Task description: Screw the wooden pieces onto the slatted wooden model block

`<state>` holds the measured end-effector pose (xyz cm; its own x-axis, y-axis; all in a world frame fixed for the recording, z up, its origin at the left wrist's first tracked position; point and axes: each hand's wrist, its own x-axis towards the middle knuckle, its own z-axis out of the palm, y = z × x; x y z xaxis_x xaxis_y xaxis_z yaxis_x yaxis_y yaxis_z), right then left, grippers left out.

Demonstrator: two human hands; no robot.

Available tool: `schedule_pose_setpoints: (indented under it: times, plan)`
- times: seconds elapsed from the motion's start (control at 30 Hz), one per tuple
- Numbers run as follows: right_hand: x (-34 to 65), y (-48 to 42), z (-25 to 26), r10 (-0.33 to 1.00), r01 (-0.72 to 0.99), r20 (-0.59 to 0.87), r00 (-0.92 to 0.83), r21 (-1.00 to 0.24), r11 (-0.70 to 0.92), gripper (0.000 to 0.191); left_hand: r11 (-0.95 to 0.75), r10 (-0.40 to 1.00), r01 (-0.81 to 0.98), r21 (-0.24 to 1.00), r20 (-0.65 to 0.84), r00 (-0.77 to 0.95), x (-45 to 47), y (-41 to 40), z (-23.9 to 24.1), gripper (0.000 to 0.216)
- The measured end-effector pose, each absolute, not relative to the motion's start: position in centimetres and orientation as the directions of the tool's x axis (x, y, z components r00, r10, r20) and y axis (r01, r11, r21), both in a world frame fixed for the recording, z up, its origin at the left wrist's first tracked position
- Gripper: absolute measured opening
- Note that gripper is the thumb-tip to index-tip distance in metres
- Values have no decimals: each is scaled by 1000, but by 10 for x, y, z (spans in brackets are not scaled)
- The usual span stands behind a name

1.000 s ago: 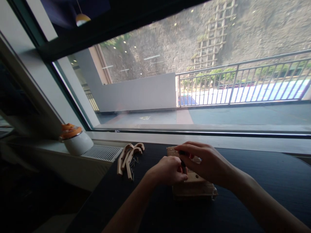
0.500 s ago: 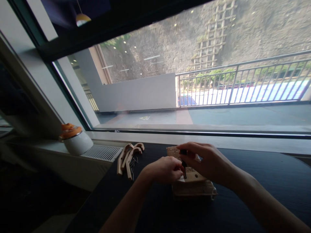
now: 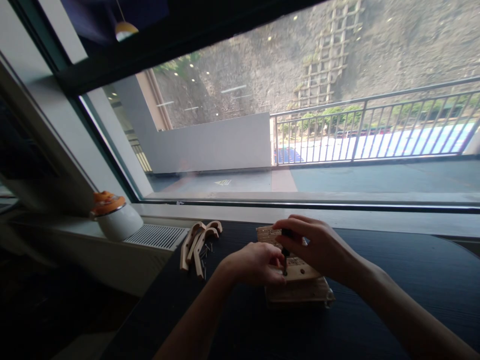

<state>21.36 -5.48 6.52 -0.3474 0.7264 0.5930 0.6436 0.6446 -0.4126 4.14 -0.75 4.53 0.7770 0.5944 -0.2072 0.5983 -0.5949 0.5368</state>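
My right hand (image 3: 318,245) is closed around the black handle of a screwdriver (image 3: 286,241), which stands nearly upright. Its lower end meets the left hole of a pale wooden piece (image 3: 304,272) that shows a second, open hole to the right. From the left, my left hand (image 3: 251,262) pinches the end of that piece, fingertips close beside the screwdriver's shaft; the exact grip is partly hidden. Beneath lies a brown wooden block (image 3: 298,294), apparently in clear wrapping. A slatted or textured wooden part (image 3: 266,233) shows behind my fingers.
Several curved wooden pieces (image 3: 198,250) lie left on the dark table (image 3: 393,300), with loose screws (image 3: 205,255) beside them. A white pot-like object with an orange top (image 3: 120,220) stands on the sill by a vent grille (image 3: 157,235). A large window rises behind the table.
My right hand has turned and risen slightly at the screwdriver's handle. My left thumb has shifted a little rightward along the wooden piece. The curved pieces and screws stay put.
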Motion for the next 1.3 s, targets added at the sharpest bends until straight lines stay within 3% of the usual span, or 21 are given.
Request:
schedule_pose_setpoints:
  times: [0.2,0.5,0.8,1.17,1.3]
  plan:
    - [214,-59,68,714,581,540,-445,-433,689,32,-620,585,587,520,-191,788,40,-5,42,31]
    - [209,-53,64,720,659,595,-357,-386,646,20,-601,626,636,484,-211,751,42,-7,44,27]
    - [214,-59,69,727,598,544,-419,-438,672,33,-576,614,603,552,-195,765,41,-5,40,33]
    - [212,-55,68,726,688,610,-317,-378,619,12,-582,616,616,531,-207,760,43,-6,42,29]
    - [211,-56,65,733,683,600,-322,-389,618,24,-588,633,628,510,-193,750,43,-7,41,30]
